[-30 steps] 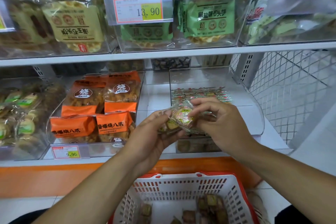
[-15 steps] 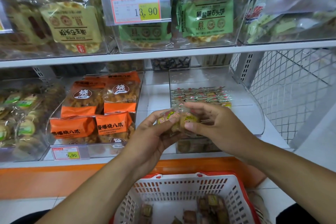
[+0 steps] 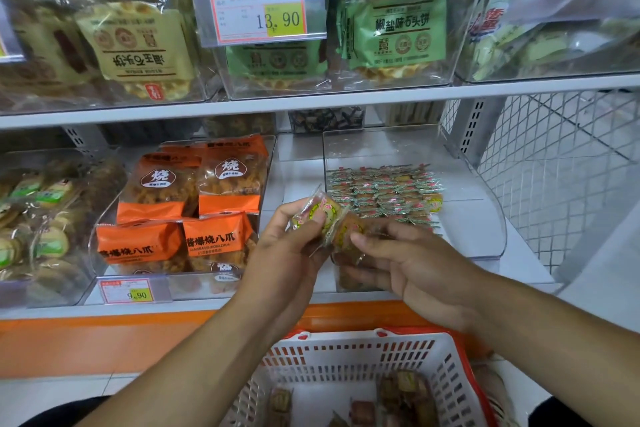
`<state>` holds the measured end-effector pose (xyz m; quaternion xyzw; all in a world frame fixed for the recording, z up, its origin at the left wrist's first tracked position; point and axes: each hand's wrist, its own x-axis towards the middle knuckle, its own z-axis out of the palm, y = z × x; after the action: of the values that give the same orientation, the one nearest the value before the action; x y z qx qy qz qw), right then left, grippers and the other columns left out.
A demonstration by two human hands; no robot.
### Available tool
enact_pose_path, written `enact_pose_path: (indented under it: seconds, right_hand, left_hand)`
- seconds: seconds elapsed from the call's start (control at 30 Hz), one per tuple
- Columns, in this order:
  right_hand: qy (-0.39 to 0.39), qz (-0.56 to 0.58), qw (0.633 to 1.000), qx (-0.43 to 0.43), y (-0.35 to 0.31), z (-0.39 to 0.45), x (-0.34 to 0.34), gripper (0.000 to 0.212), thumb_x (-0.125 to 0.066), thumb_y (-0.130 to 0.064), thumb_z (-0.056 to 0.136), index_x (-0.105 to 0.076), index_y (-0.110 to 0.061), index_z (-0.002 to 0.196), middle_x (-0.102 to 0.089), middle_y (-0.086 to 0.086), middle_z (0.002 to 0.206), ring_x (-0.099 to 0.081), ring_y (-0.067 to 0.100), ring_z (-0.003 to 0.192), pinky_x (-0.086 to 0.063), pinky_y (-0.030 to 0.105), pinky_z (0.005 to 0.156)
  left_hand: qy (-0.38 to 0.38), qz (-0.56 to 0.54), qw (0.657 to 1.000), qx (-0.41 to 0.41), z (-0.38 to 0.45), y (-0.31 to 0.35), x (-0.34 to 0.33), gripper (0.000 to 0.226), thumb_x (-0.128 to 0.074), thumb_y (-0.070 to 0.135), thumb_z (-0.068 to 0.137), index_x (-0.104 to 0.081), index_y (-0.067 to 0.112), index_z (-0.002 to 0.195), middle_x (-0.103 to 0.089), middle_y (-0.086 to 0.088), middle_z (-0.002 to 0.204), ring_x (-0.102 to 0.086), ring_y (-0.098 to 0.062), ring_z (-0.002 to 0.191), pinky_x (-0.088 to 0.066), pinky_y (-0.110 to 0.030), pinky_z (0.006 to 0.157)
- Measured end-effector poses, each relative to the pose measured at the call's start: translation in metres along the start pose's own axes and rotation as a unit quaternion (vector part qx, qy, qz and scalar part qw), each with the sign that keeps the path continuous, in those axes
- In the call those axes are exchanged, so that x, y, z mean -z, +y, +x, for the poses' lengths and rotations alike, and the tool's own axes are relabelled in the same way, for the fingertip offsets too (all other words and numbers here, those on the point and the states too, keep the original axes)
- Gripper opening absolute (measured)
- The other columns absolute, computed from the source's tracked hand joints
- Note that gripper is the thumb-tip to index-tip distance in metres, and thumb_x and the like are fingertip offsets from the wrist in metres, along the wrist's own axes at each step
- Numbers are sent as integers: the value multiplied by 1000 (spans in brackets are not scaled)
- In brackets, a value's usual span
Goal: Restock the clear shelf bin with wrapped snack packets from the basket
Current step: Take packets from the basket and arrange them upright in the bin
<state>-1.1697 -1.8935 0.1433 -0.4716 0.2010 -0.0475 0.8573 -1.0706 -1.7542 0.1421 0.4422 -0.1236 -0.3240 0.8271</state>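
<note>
1. Left hand (image 3: 287,246), centre of the frame: its grip pinches a wrapped snack packet (image 3: 317,215) between thumb and fingertips, raised in front of the shelf.
2. Right hand (image 3: 412,267), just right of centre: fingers curled around a second packet (image 3: 349,230), which touches the first; the grip holds it from the right.
3. Clear shelf bin (image 3: 485,218), centre right: rows of small packets (image 3: 384,191) lie flat across its floor, behind both hands.
4. White basket (image 3: 346,357) with a red rim, bottom centre: a few loose packets (image 3: 398,392) lie at its bottom, below the forearms.
5. Neighbouring bin, centre left: orange snack bags (image 3: 166,184) stacked in two rows, with a price tag (image 3: 126,291) reading 9.90 at its front.
6. Upper shelf: green bags (image 3: 398,31) and yellow bags (image 3: 138,45) in clear bins, behind a price label (image 3: 259,10) reading 13.90.
</note>
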Motion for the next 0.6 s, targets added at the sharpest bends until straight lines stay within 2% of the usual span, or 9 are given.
enact_pose_path:
  seconds: [0.13,0.2,0.3,0.37,0.5,0.6]
  right_hand:
    - [1,-18,1000,9,8,-1,-2,27,-75,-16,83,-76,-8,108,-74,18,112,-73,30,101,-60,38,79]
    - [2,-28,1000,-2,6,-1,-3,29,-77,-17,81,-76,-7,108,-75,17,110,-74,28,98,-61,40,79]
    - [-10,-31,999,-3,-6,1,0,48,-81,-18,74,-69,-3,118,-74,19,108,-71,30,97,-61,46,84]
    - [-14,-38,999,16,-18,1,4,54,-82,-16,69,-66,-4,120,-75,18,108,-73,27,94,-62,41,80]
    - [-33,-97,994,31,-33,0,15,45,-82,-9,66,-68,-9,109,-76,13,103,-74,25,93,-63,35,73]
    - [-43,-122,991,26,-31,1,18,43,-84,-8,64,-75,-13,105,-74,9,95,-74,25,92,-63,36,74]
  left_hand:
    - [-2,34,999,8,-2,-2,-1,14,-63,24,88,-67,13,96,-74,-9,94,-69,-18,84,-56,-28,79]
    - [-4,41,999,14,-3,-2,0,27,-52,28,100,-72,13,91,-74,-11,94,-70,-20,87,-57,-30,81]
    - [25,57,998,6,-2,2,1,28,-43,14,104,-71,14,105,-76,-12,104,-72,-21,92,-56,-35,90]
    - [39,57,998,1,-1,7,2,35,-38,4,105,-69,16,119,-75,-15,112,-73,-25,100,-56,-40,96]
    - [30,71,997,-8,-1,15,4,47,-37,-2,104,-69,24,126,-72,-20,120,-69,-34,114,-58,-42,97]
    - [7,121,992,-24,-4,12,2,50,-39,-2,104,-71,30,124,-74,-15,111,-72,-26,105,-55,-41,99]
